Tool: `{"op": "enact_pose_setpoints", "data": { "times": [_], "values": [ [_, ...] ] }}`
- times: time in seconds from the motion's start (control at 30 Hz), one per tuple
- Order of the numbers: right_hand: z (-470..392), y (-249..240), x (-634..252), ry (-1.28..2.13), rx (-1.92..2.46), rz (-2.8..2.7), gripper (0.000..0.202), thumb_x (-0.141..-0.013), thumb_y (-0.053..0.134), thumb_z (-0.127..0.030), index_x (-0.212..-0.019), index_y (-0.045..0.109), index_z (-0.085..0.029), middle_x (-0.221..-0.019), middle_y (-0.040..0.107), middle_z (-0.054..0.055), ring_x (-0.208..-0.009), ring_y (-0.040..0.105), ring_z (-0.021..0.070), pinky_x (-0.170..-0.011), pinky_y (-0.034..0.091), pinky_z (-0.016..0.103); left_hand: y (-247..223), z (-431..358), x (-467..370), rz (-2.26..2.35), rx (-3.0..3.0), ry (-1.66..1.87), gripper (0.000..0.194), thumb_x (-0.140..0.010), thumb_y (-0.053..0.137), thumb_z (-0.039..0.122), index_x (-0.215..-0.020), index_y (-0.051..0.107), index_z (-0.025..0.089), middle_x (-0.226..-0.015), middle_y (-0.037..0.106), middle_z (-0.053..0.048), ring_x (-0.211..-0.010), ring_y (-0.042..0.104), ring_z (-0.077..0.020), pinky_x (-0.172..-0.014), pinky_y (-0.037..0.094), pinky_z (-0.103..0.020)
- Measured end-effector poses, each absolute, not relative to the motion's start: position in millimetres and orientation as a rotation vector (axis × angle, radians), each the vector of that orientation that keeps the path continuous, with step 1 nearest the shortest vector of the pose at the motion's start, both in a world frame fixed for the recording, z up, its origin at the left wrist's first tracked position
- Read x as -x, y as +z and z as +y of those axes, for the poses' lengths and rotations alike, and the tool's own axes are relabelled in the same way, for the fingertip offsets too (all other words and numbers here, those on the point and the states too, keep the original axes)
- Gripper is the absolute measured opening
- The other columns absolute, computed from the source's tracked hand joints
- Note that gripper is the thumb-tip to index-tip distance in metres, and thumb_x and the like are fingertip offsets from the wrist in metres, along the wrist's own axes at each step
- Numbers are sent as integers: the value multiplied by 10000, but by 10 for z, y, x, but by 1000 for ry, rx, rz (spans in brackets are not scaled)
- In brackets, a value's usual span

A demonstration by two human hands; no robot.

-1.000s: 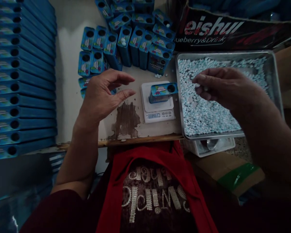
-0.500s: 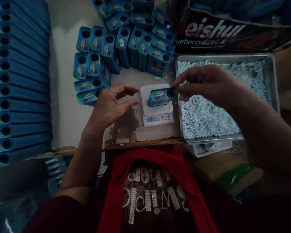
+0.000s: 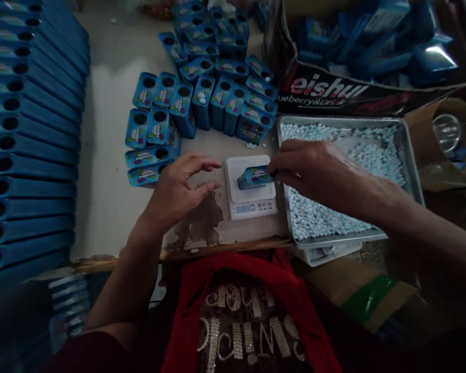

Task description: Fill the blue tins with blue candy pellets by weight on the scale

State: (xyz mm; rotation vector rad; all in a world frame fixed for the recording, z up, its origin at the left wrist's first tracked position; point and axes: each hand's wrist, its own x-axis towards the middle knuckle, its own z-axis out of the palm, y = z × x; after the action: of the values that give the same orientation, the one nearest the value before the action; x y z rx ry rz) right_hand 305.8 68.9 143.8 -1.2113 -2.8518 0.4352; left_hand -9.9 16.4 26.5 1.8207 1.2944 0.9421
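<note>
A blue candy tin [image 3: 255, 176] with printed lettering stands on the plate of a white digital scale [image 3: 251, 208], whose digits are too blurred to read surely. My right hand [image 3: 306, 160] is closed in a pinch at the tin's right end, over its hole. Its fingertips hide the hole and whatever they hold. To the left of the scale, my left hand [image 3: 182, 189] is held open, thumb and fingers apart, touching neither scale nor tin. Small pale blue and white candies [image 3: 318, 212] fill a metal tray [image 3: 295, 242] under my right forearm.
Similar blue tins [image 3: 182, 106] stand grouped behind the scale, one with candies on top. A long row of tins [image 3: 42, 155] lines the left side. Behind the tray sits a black carton [image 3: 326, 98] of blue tins. A few loose candies [image 3: 251, 146] lie behind the scale.
My right hand has closed down over the tin's hole; candies visible in its fingers before are now hidden. My left hand stays open beside the scale. The view has tilted up.
</note>
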Motion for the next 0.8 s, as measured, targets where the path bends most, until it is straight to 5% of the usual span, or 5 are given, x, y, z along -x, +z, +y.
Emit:
{"op": "enact_pose_setpoints", "data": {
  "times": [0.23, 0.33, 0.43, 0.63, 0.8],
  "values": [
    [557, 1036, -3934, 410, 1682, -2508, 166, -1080, 735, -340, -1157, 874, -295, -1093, 862, 123, -961, 828, 353, -877, 672, 514, 319, -17, 170, 1312, -1917, 1030, 177, -1109, 853, 283, -1286, 862, 292, -1284, 887, -67, -1198, 873, -294, -1033, 742, -416],
    [365, 404, -4388, 459, 1767, -2552, 536, -1023, 761, -431, -1537, 780, -280, -1649, 753, 232, -1530, 720, 502, -1188, 645, 699, 255, -133, 152, 1248, -1920, 1016, 198, -1100, 842, 208, -1266, 848, 316, -1248, 907, -48, -1132, 902, -273, -987, 768, -398],
    [91, -63, -4522, 367, 1796, -2584, 756, -1068, 711, -502, -1779, 586, -274, -1909, 508, 264, -1763, 491, 548, -1287, 553, 793, 151, -184, 111, 1202, -1896, 983, 229, -1090, 834, 162, -1244, 844, 331, -1219, 916, -30, -1069, 916, -249, -942, 781, -377],
    [-98, -181, -4293, 314, 1861, -2603, 267, -1129, 599, -355, -1269, 795, -241, -1307, 831, 259, -1194, 787, 459, -992, 659, 590, 38, -71, 65, 1247, -1899, 924, 241, -1088, 823, 124, -1231, 840, 317, -1206, 918, -17, -1090, 918, -246, -978, 776, -376],
    [33, -72, -4243, 748, 2130, -1966, 119, -1002, 696, -385, -923, 670, -299, -792, 714, 81, -728, 672, 304, -677, 513, 420, 92, -94, 52, 1323, -1960, 859, 159, -1124, 814, 193, -1213, 858, 317, -1204, 922, -18, -1123, 905, -267, -1001, 761, -403]
  ]
}}
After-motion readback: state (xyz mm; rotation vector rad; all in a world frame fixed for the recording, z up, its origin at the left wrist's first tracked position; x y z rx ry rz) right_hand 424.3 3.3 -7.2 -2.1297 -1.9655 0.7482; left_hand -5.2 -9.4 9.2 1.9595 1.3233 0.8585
